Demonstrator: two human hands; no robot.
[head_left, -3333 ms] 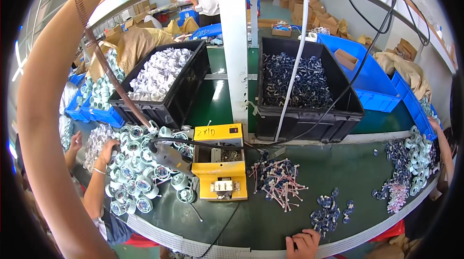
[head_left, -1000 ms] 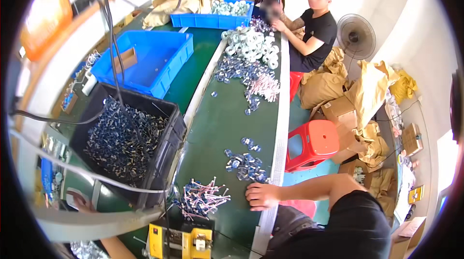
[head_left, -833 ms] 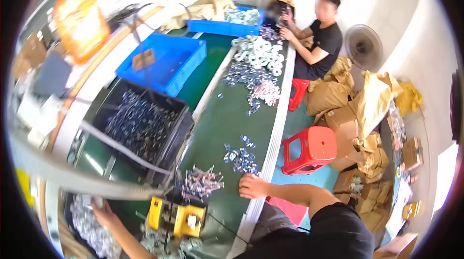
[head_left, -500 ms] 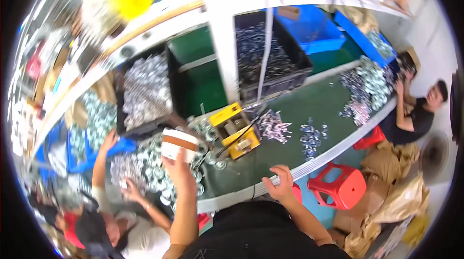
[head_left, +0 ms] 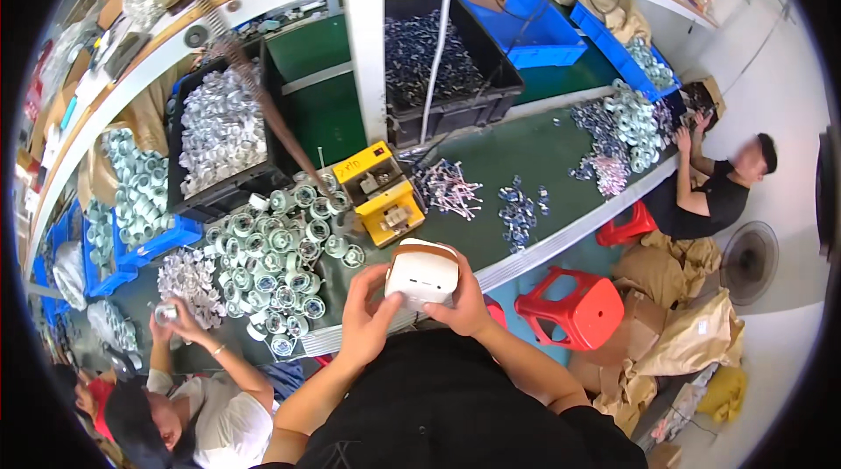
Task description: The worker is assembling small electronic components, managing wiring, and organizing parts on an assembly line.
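Note:
In front of my chest, a white rounded box-shaped device (head_left: pixel 422 275) with a brown band and small dark slots on its side is held in both hands. My left hand (head_left: pixel 368 311) grips its left side, thumb on the lower edge. My right hand (head_left: pixel 466 303) closes round its right side. Just beyond it stands a yellow machine (head_left: pixel 383 193) with metal parts in its openings. To the left of that machine lies a heap of pale green ring-shaped parts (head_left: pixel 279 250).
Small pink-and-dark parts (head_left: pixel 448 191) and dark blue parts (head_left: pixel 519 215) lie on the green worktable (head_left: pixel 491 154). Black crates (head_left: pixel 455 114) and blue bins (head_left: pixel 561 53) line the back. A red stool (head_left: pixel 578 307) stands to the right. One co-worker sits at left, another at far right.
The white device has moved right and nearer to my body. My right hand, empty before, has come in and taken hold of it alongside my left.

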